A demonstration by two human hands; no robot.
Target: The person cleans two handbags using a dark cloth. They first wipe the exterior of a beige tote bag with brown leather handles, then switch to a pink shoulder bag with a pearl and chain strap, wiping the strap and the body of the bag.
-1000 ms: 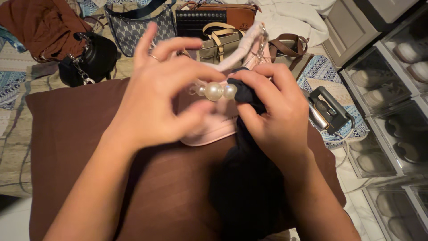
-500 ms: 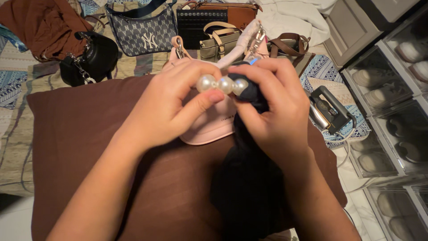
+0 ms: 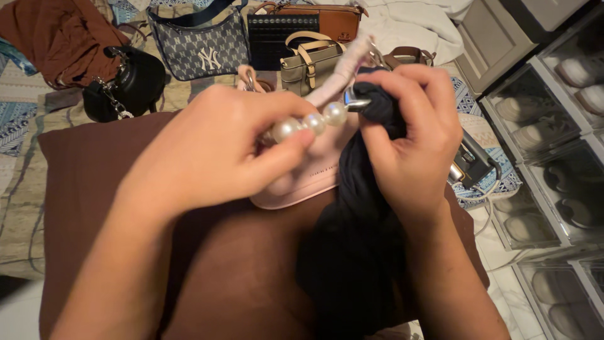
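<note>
A small pink handbag [image 3: 302, 182] lies on a brown cushion [image 3: 82, 189], mostly hidden behind my hands. My left hand [image 3: 214, 148] pinches a strand of large white pearl beads [image 3: 308, 124] that runs to a silver clasp [image 3: 353, 101] by the bag's wrapped pink strap [image 3: 336, 75]. My right hand [image 3: 412, 138] grips a dark navy cloth [image 3: 358, 245] bunched around the clasp end; the rest of the cloth hangs down over the cushion.
Several bags lie at the back: a black one with a chain [image 3: 126, 85], a patterned blue shoulder bag [image 3: 201, 41], an olive handbag [image 3: 311, 60] and a brown one [image 3: 336, 19]. Clear shoe boxes [image 3: 553, 138] stack at the right, a black handheld steamer [image 3: 472, 160] beside them.
Both hands shifted right and slightly up. The pearl strand tilted, its right end raised toward the clasp, and my right hand moved the cloth from the beads up onto the clasp.
</note>
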